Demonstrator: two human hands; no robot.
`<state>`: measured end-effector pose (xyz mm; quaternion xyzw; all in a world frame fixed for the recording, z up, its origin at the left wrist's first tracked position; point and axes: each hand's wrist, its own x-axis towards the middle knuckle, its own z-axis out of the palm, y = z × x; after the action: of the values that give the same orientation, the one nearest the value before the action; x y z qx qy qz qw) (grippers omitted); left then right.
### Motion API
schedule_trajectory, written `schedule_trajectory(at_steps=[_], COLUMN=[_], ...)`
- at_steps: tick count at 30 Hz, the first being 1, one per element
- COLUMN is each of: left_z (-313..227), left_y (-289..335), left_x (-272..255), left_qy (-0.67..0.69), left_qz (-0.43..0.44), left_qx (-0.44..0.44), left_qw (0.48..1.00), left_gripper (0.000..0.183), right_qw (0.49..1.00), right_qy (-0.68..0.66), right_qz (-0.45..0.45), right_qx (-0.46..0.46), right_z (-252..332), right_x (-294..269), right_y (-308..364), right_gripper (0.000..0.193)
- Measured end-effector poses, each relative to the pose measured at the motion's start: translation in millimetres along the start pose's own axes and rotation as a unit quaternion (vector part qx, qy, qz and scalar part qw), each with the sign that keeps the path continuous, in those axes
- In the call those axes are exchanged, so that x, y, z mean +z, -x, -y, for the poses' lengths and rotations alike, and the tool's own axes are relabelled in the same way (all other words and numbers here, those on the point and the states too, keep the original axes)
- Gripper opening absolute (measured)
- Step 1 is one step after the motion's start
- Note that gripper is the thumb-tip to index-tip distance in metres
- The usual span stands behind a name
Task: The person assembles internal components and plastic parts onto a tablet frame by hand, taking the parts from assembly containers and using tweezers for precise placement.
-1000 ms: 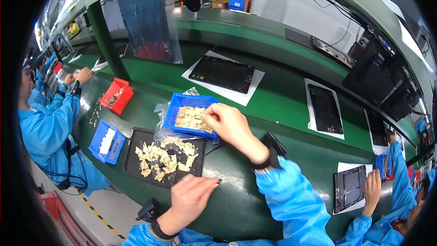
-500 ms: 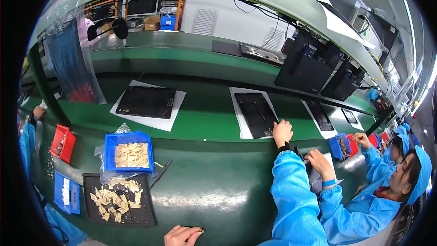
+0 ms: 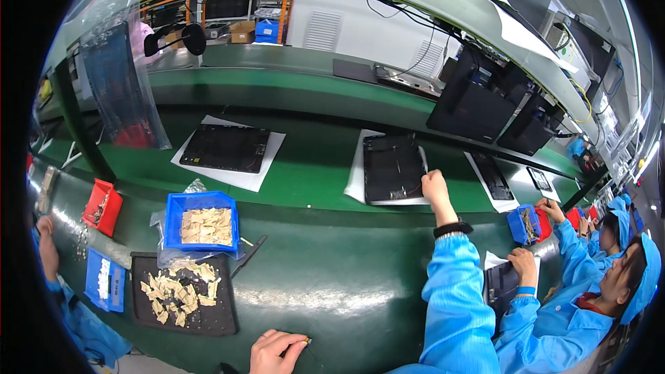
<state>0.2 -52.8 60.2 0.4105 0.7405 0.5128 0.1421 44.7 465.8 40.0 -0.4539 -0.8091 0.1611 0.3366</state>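
A: Where is the black device housing [image 3: 393, 170]?
B: On the far side of the green desk [image 3: 332, 256], right of centre, lying askew on a white sheet [image 3: 356, 179]. The right hand [image 3: 436, 189] is at its right edge.
A: How would it handle?
B: Light for its breadth, I'd guess, and fairly stiff, though so thin a plate may flex if held by one corner. The smooth face could be slippery, and the thin wire-like line inside looks easy to snag. Opposite rims seem the best hold, clear of the middle.
A: And the fingers?
B: On the right they are bunched narrow at the rim; I can't tell whether they pinch it or only touch it. The left hand [image 3: 272, 353], near the desk's near edge, has thumb and forefinger closed on a small yellowish piece [image 3: 307, 339]. It looks very light and easily dropped; its sides seem the place to pinch.
A: What is hard to make out?
B: The piece's exact kind, mostly covered by the fingertips. The left wrist is cut off by the lower border, and the housing's underside is hidden.
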Motion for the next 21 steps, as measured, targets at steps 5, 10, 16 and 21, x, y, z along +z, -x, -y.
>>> schedule_trajectory(at_steps=[5, 10, 16, 21], left_z=[14.4, 25.8, 41.8, 22.2], left_y=[3.6, -4.5, 2.7, 1.2], left_x=[-22.3, -46.3, -83.8, -78.4], left_qy=[-0.027, 0.179, 0.265, 0.269], left_qz=[-0.129, -0.303, -0.368, -0.350], left_qx=[0.043, -0.041, -0.032, -0.054], left_qw=[0.990, 0.935, 0.891, 0.896], left_gripper=[0.007, 0.004, 0.011, 0.011], right_qw=[0.957, 0.864, 0.796, 0.812], right_qy=[0.119, 0.026, -0.198, -0.135], right_qz=[-0.071, 0.103, 0.478, 0.542], right_qx=[-0.255, -0.492, -0.314, -0.169], right_z=[142.1, 190.9, 154.6, 86.7], right_x=[-100.8, -216.7, -186.6, -106.6], right_y=[101.1, 173.9, 181.3, 209.1], right_gripper=[0.015, 0.022, 0.016, 0.021])
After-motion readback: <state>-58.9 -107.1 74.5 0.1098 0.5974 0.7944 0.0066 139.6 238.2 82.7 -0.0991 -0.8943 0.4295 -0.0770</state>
